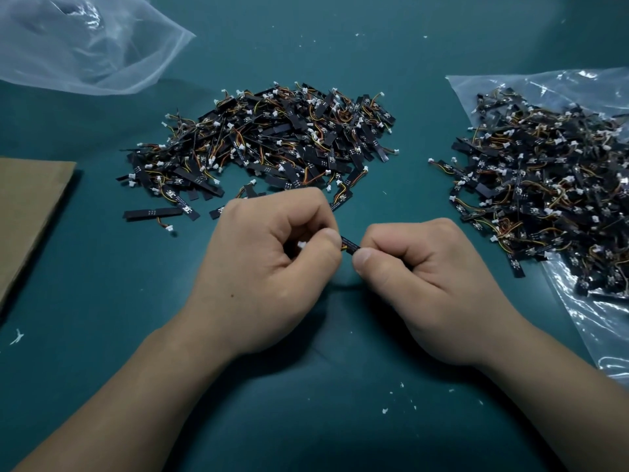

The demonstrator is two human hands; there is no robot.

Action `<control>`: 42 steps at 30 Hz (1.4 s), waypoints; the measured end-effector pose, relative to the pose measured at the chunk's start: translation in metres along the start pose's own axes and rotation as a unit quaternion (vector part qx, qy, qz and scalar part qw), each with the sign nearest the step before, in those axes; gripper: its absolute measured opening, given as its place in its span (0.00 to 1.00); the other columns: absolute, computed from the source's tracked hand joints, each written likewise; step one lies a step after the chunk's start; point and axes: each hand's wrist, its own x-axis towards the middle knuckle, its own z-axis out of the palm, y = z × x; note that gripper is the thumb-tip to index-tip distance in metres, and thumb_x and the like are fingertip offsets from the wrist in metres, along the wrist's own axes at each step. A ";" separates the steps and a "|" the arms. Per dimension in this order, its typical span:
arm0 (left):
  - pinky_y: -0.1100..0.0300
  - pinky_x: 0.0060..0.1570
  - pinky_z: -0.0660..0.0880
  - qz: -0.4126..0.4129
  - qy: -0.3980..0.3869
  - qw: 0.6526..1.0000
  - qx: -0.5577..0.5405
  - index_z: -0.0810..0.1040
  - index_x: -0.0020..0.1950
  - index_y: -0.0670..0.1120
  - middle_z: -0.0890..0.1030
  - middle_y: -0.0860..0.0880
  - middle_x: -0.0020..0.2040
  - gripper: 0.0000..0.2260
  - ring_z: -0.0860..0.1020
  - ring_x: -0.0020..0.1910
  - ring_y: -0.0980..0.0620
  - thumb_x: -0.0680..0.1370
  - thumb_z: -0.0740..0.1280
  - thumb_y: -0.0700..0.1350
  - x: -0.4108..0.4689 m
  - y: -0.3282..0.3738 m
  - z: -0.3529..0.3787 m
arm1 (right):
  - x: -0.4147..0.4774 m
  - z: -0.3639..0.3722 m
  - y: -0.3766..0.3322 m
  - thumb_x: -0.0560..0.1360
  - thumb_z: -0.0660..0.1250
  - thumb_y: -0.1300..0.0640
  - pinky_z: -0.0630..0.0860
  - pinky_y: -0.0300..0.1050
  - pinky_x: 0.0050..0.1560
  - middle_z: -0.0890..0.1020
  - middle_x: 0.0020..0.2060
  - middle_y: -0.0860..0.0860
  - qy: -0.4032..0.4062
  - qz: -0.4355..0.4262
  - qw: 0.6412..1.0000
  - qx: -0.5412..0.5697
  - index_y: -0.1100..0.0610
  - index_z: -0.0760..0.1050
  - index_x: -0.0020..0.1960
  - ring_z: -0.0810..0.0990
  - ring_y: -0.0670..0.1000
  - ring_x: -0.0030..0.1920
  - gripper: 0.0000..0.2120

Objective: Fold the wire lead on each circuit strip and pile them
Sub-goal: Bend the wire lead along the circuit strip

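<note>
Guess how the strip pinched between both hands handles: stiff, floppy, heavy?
Probably light: the circuit strip is thin, and fingertips of the left hand and right hand alone carry it. Its lead is likely floppy, since leads in the middle pile curl every way. Flat, so unlikely to roll.

A dark teal, matte tabletop (102,301) lay under everything, scattered with small white plastic flecks (385,410), most of them near the front edge and a few farther back. A crumpled, translucent clear plastic bag (78,42) sat at the far left corner, and a flat sheet of brown cardboard (27,212) lay at the left edge, nearer than that bag. A second, wrinkled clear plastic bag (595,321) was spread flat along the right side.
</note>
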 end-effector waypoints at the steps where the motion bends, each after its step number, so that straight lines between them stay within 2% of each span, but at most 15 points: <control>1: 0.65 0.31 0.63 -0.004 0.007 1.000 -0.006 0.75 0.34 0.45 0.70 0.51 0.27 0.08 0.67 0.28 0.53 0.74 0.66 0.39 0.000 0.000 0.000 | 0.000 0.000 0.000 0.78 0.64 0.54 0.66 0.46 0.30 0.69 0.24 0.51 0.001 -0.001 1.000 -0.001 0.50 0.70 0.32 0.68 0.50 0.27 0.16; 4: 0.66 0.30 0.63 -0.002 0.017 1.000 -0.025 0.76 0.35 0.46 0.71 0.51 0.27 0.08 0.68 0.27 0.53 0.75 0.65 0.44 0.000 0.000 -0.002 | -0.001 -0.002 0.000 0.79 0.62 0.50 0.68 0.50 0.30 0.71 0.25 0.52 -0.014 0.006 1.000 0.013 0.51 0.69 0.33 0.69 0.52 0.27 0.16; 6: 0.65 0.31 0.64 0.012 0.012 1.000 -0.011 0.78 0.39 0.47 0.73 0.51 0.28 0.07 0.70 0.28 0.52 0.75 0.64 0.47 -0.001 0.002 0.000 | -0.001 -0.003 -0.001 0.77 0.60 0.49 0.63 0.47 0.29 0.64 0.24 0.50 -0.016 -0.005 1.000 0.015 0.49 0.61 0.31 0.64 0.48 0.26 0.17; 8: 0.64 0.32 0.67 0.022 0.043 0.998 0.027 0.81 0.50 0.48 0.76 0.53 0.32 0.07 0.73 0.30 0.52 0.77 0.64 0.47 -0.002 0.004 0.002 | -0.001 -0.003 -0.001 0.76 0.59 0.52 0.57 0.41 0.29 0.58 0.25 0.48 0.005 -0.020 1.000 0.022 0.48 0.56 0.31 0.58 0.44 0.27 0.18; 10: 0.59 0.36 0.70 0.007 0.110 0.992 0.056 0.78 0.59 0.49 0.78 0.55 0.38 0.11 0.75 0.34 0.51 0.78 0.64 0.46 0.000 0.003 0.001 | -0.001 -0.001 0.000 0.77 0.59 0.53 0.57 0.39 0.29 0.59 0.26 0.50 0.052 -0.012 0.997 0.056 0.51 0.57 0.30 0.58 0.42 0.27 0.19; 12: 0.57 0.39 0.70 -0.015 0.152 0.985 0.076 0.78 0.58 0.49 0.77 0.56 0.41 0.12 0.75 0.38 0.52 0.75 0.63 0.41 0.004 -0.002 -0.003 | 0.001 -0.001 0.002 0.80 0.61 0.55 0.59 0.39 0.28 0.63 0.25 0.51 0.140 0.020 0.979 0.145 0.55 0.64 0.32 0.60 0.45 0.27 0.18; 14: 0.62 0.38 0.67 -0.048 0.150 0.983 0.097 0.79 0.51 0.50 0.76 0.56 0.39 0.14 0.74 0.37 0.56 0.69 0.62 0.38 0.006 -0.007 -0.006 | 0.005 -0.006 0.004 0.84 0.59 0.57 0.61 0.39 0.26 0.68 0.26 0.48 0.235 0.059 0.940 0.239 0.54 0.75 0.45 0.62 0.48 0.26 0.11; 16: 0.64 0.35 0.65 -0.087 0.129 0.981 0.119 0.78 0.45 0.52 0.74 0.55 0.36 0.14 0.72 0.36 0.56 0.66 0.60 0.38 0.006 -0.009 -0.007 | 0.008 -0.008 0.007 0.85 0.58 0.56 0.61 0.38 0.25 0.70 0.26 0.47 0.262 0.091 0.925 0.259 0.52 0.78 0.56 0.63 0.47 0.25 0.09; 20: 0.51 0.44 0.73 -0.129 0.043 0.970 0.201 0.77 0.45 0.55 0.73 0.55 0.41 0.14 0.72 0.46 0.48 0.65 0.58 0.42 0.004 -0.011 -0.003 | 0.004 -0.003 0.007 0.83 0.62 0.56 0.61 0.37 0.27 0.68 0.24 0.54 0.192 0.059 0.964 0.172 0.52 0.82 0.47 0.64 0.45 0.25 0.11; 23: 0.56 0.51 0.68 -0.116 0.018 0.962 0.245 0.80 0.50 0.55 0.74 0.56 0.47 0.14 0.71 0.51 0.49 0.69 0.60 0.43 0.004 -0.017 0.000 | 0.002 0.001 0.006 0.81 0.64 0.54 0.65 0.36 0.31 0.74 0.26 0.45 0.135 0.049 0.987 0.070 0.49 0.82 0.45 0.69 0.44 0.27 0.10; 27: 0.62 0.54 0.66 -0.097 0.049 0.966 0.235 0.82 0.55 0.53 0.77 0.56 0.53 0.13 0.74 0.56 0.49 0.76 0.68 0.38 0.004 -0.022 0.000 | 0.000 0.003 0.004 0.80 0.65 0.51 0.67 0.40 0.33 0.77 0.27 0.39 0.078 0.065 0.995 0.008 0.50 0.82 0.45 0.73 0.47 0.28 0.09; 32: 0.57 0.57 0.70 -0.079 0.037 0.970 0.226 0.82 0.55 0.54 0.80 0.58 0.52 0.10 0.76 0.53 0.49 0.76 0.68 0.42 0.006 -0.020 -0.002 | 0.000 0.003 0.003 0.79 0.65 0.49 0.69 0.43 0.34 0.78 0.29 0.37 0.067 0.071 0.995 -0.022 0.49 0.82 0.45 0.76 0.48 0.30 0.09; 36: 0.47 0.60 0.73 -0.098 0.008 0.970 0.223 0.81 0.56 0.55 0.80 0.59 0.53 0.19 0.75 0.53 0.48 0.68 0.64 0.42 0.006 -0.012 -0.002 | 0.001 0.003 0.003 0.80 0.65 0.49 0.70 0.44 0.35 0.78 0.30 0.38 0.065 0.070 0.995 -0.011 0.49 0.82 0.47 0.77 0.49 0.31 0.08; 39: 0.52 0.58 0.74 -0.086 0.033 0.976 0.199 0.80 0.59 0.52 0.80 0.56 0.52 0.21 0.75 0.51 0.52 0.70 0.66 0.34 0.005 -0.015 -0.001 | 0.001 0.003 0.003 0.80 0.65 0.49 0.71 0.45 0.35 0.78 0.30 0.40 0.063 0.069 0.996 -0.003 0.49 0.81 0.47 0.76 0.50 0.31 0.08; 42: 0.71 0.51 0.71 -0.094 0.085 0.979 0.160 0.80 0.59 0.51 0.82 0.57 0.47 0.19 0.76 0.46 0.60 0.75 0.65 0.31 0.005 -0.015 0.000 | 0.000 0.003 0.004 0.80 0.65 0.49 0.71 0.45 0.34 0.78 0.30 0.42 0.058 0.067 0.996 -0.007 0.49 0.81 0.46 0.76 0.50 0.31 0.08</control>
